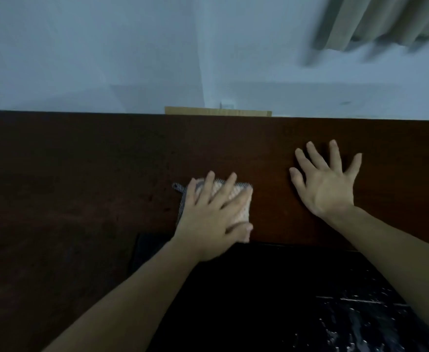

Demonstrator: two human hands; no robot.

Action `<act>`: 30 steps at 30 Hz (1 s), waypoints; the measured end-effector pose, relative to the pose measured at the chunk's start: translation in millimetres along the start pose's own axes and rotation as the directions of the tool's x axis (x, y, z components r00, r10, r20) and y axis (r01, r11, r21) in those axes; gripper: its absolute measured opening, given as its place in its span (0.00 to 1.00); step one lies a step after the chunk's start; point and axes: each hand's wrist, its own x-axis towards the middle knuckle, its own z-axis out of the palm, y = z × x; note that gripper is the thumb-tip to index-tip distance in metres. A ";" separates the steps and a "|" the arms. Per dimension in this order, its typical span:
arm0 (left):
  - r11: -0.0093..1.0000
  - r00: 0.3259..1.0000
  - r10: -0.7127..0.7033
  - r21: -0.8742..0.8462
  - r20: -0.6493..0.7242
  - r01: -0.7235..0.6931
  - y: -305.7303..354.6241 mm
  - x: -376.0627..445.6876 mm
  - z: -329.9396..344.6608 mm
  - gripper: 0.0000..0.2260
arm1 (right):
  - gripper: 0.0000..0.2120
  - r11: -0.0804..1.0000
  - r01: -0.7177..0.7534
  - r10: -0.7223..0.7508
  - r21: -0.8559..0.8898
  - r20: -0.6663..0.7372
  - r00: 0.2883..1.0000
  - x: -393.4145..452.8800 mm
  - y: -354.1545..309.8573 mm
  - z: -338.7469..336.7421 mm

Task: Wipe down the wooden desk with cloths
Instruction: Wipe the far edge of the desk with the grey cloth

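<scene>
Left hand point(212, 219) is flat on the cloth point(236, 199) near the front edge of the dark wooden table point(81, 161), fingers spread, no real grip. Right hand point(327, 184) rests open-palmed on bare wood, holding nothing.

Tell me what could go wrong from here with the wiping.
The cloth sits close to the desk's near edge; a pull toward the body could drag it off into the dark gap below. The left hand presses it with flat fingers rather than gripping, so it may bunch or slip out. The right hand is spread bare on the wood and may smudge it.
</scene>
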 end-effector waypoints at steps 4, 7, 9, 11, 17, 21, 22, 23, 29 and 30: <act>0.993 0.993 0.116 0.002 0.036 -0.116 -18.3 -37.4 7.8 0.32 | 0.34 0.981 0.161 -0.152 0.104 -0.084 0.985 -19.1 -50.7 -7.0; 0.998 0.997 0.066 -0.002 0.050 -0.066 -36.8 -35.0 3.3 0.31 | 0.29 0.960 0.221 -0.221 0.174 -0.018 0.975 -18.0 -99.5 -2.9; 1.000 0.997 -0.004 -0.010 0.080 0.004 -50.5 -25.5 -3.6 0.31 | 0.28 0.965 0.190 -0.199 0.181 0.033 0.979 -12.9 -112.9 1.4; 0.998 0.996 -0.069 -0.005 0.052 0.069 -69.1 -13.8 -7.4 0.31 | 0.28 0.978 0.161 -0.170 0.136 0.059 0.984 -10.4 -115.1 4.6; 0.980 0.981 -0.194 0.052 -0.006 0.194 -116.4 30.9 -20.4 0.35 | 0.28 0.985 0.137 -0.144 0.105 0.059 0.988 -10.9 -119.2 2.8; 0.977 0.978 -0.210 0.041 -0.004 0.210 -125.1 53.2 -32.7 0.36 | 0.28 0.983 0.134 -0.141 0.123 0.053 0.989 -11.1 -119.6 5.3; 0.979 0.980 -0.200 0.039 -0.007 0.201 -125.1 53.0 -33.3 0.36 | 0.28 0.983 0.135 -0.141 0.126 0.044 0.989 -10.7 -120.1 5.7; 0.982 0.983 -0.183 0.041 -0.005 0.183 -122.9 49.8 -32.5 0.35 | 0.29 0.983 0.136 -0.142 0.126 0.038 0.989 -10.9 -119.6 6.5; 0.994 0.994 0.108 0.004 0.020 -0.108 -105.8 -19.0 -11.6 0.31 | 0.33 0.985 0.126 -0.132 0.114 0.051 0.990 -11.9 -122.3 4.2; 0.987 0.987 0.161 0.019 0.012 -0.161 -108.2 -28.3 -7.0 0.31 | 0.33 0.985 0.125 -0.132 0.121 0.049 0.990 -12.0 -122.8 3.3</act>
